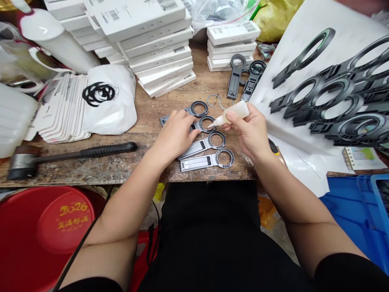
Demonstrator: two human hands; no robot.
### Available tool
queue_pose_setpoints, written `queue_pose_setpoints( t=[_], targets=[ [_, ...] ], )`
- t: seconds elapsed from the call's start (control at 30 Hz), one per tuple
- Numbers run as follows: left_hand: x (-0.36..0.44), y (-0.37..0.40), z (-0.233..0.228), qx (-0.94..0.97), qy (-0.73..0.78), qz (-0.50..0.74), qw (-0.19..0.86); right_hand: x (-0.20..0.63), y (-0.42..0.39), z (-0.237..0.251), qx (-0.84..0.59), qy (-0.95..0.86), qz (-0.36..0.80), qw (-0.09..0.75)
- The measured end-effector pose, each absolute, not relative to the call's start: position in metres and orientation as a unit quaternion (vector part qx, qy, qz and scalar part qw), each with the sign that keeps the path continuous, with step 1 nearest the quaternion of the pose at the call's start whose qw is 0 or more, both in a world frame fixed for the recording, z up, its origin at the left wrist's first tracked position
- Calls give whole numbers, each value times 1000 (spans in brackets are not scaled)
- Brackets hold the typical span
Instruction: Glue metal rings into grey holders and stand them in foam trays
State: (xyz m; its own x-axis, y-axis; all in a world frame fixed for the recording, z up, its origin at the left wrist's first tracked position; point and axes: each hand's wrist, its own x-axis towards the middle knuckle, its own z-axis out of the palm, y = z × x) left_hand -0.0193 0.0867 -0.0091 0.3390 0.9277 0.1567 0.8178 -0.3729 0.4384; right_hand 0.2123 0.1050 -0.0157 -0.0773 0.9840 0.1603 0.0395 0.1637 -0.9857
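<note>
Two bare forearms reach forward from the bottom corners of the view and draw in toward each other over the near edge of the workbench. The left hand (176, 136) lies palm down, wrist low, fingers spread loosely and pointing forward and to the right, pressed flat. The right hand (247, 129) is raised a little higher, just to the right of the left, with thumb and fingers curled closed in a pinch and the knuckles turned outward.
</note>
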Motion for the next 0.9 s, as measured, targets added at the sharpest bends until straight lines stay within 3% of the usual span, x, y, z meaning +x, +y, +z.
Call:
queue_pose_setpoints(
  t=[0.23, 0.9],
  targets=[
    [-19, 98, -29, 808, 528, 202, 167, 189, 108, -14, -454, -601, 435, 494],
    [-21, 98, -30, 808, 520, 214, 178, 182, 117, -11, -468, -712, 307, 424]
  ],
)
